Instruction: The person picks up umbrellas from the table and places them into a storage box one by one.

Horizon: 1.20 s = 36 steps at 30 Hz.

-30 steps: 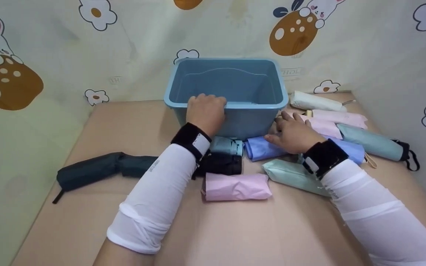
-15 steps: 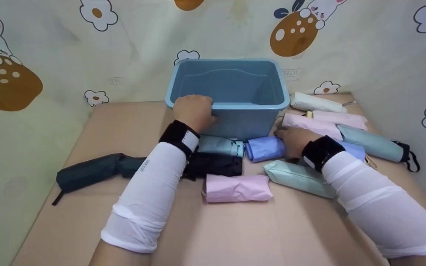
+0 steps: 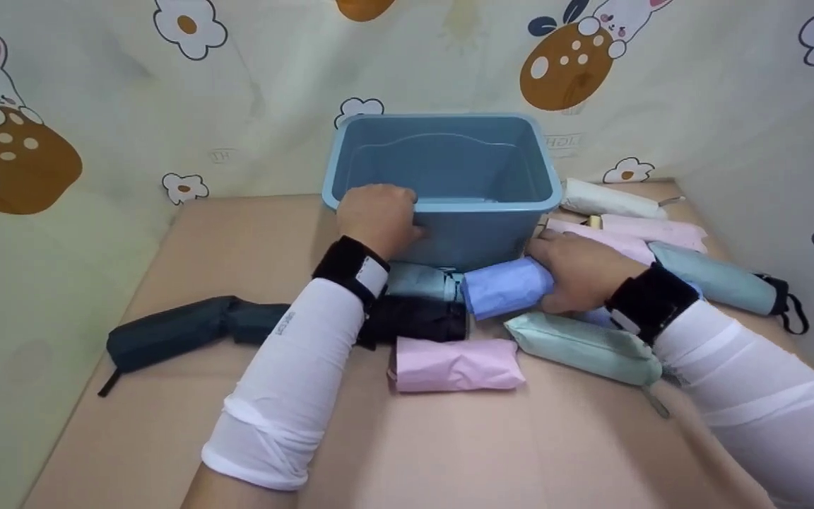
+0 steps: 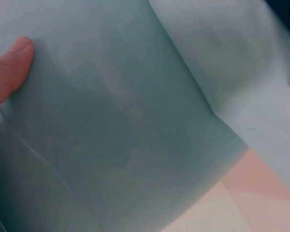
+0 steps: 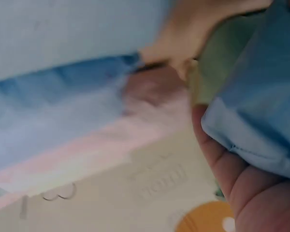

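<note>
My left hand (image 3: 379, 220) grips the near rim of a blue plastic bin (image 3: 478, 233), fingers over the edge. Its thumb (image 4: 12, 67) lies against the bin's outer wall in the left wrist view. In front of the bin's right corner, my right hand (image 3: 584, 271) holds a blue folded umbrella (image 3: 506, 286) by its right end. Close up, the right wrist view has the blue fabric lying against the fingers (image 5: 222, 166). A second blue folded umbrella (image 3: 599, 317) lies partly hidden under the right hand.
Several folded umbrellas lie around: dark green (image 3: 167, 332), black (image 3: 417, 318), grey-blue (image 3: 417, 280), pink (image 3: 458, 364), mint (image 3: 584, 348), teal (image 3: 718, 279), light pink (image 3: 654, 232) and white (image 3: 612, 198). A patterned curtain (image 3: 273, 85) hangs behind the table.
My right hand has come down onto the blue umbrella and curled around its end; that umbrella has tilted slightly. The left hand has shifted left along the bin's rim.
</note>
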Motion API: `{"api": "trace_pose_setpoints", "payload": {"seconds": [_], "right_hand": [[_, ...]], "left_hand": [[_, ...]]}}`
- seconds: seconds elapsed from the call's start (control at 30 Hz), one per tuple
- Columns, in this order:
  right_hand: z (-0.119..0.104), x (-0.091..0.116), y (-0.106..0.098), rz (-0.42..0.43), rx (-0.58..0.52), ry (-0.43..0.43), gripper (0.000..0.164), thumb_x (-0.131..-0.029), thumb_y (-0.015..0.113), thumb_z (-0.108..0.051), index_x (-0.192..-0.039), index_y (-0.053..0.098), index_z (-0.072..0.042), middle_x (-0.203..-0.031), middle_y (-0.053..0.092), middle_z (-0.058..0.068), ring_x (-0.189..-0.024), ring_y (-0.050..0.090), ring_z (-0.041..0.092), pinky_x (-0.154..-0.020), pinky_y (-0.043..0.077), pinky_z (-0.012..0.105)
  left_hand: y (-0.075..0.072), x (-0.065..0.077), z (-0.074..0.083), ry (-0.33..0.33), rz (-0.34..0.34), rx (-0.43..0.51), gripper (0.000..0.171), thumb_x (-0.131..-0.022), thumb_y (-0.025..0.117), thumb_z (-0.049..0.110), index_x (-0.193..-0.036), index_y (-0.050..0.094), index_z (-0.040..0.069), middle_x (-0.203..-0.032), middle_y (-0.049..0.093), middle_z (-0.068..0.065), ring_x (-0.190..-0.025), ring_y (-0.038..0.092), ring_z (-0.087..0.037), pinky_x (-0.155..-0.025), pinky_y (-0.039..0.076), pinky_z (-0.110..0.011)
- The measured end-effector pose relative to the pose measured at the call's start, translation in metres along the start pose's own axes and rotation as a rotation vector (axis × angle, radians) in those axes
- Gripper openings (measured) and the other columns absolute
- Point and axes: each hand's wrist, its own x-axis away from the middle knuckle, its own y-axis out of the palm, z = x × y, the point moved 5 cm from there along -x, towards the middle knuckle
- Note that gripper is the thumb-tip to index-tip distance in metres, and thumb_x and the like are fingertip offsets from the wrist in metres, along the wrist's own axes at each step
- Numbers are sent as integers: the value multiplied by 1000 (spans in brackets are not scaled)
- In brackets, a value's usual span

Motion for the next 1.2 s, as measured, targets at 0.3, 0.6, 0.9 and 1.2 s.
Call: {"api": "trace_pose_setpoints", "payload": {"seconds": [0.3,0.6,0.9,1.2], "right_hand": [[-28,-15,-84,266,-261,0,60,-84,77,-19,-138,57,-1,-125,64,15,-107,59,31,-97,48,52],[-2,-81,-64,161,-278,302,75,-97,63,-33,-158,39,3,-152,52,27,-125,55,39,-112,44,59],[-3,-98,-59,32,-284,360,70,-100,60,-37,-157,44,1,-157,50,25,-132,55,39,-116,41,59],[-6,-102,-62,49,-319,392,56,-104,56,-29,-153,51,-2,-150,57,24,-121,61,40,-106,50,58]], "left_hand": [[2,2,1,-20,25,-30,35,-90,79,49,-86,73,15,-80,75,-4,-76,72,-24,-67,59,-44],[8,-4,18,2,36,-7,37,-87,81,55,-85,73,18,-83,76,0,-81,72,-20,-72,59,-42],[3,-5,13,-37,24,-16,42,-85,81,60,-88,73,19,-87,77,1,-82,72,-19,-72,59,-40],[0,-4,7,-59,7,-1,40,-86,80,57,-85,73,17,-83,75,0,-79,71,-20,-71,59,-40]]}}
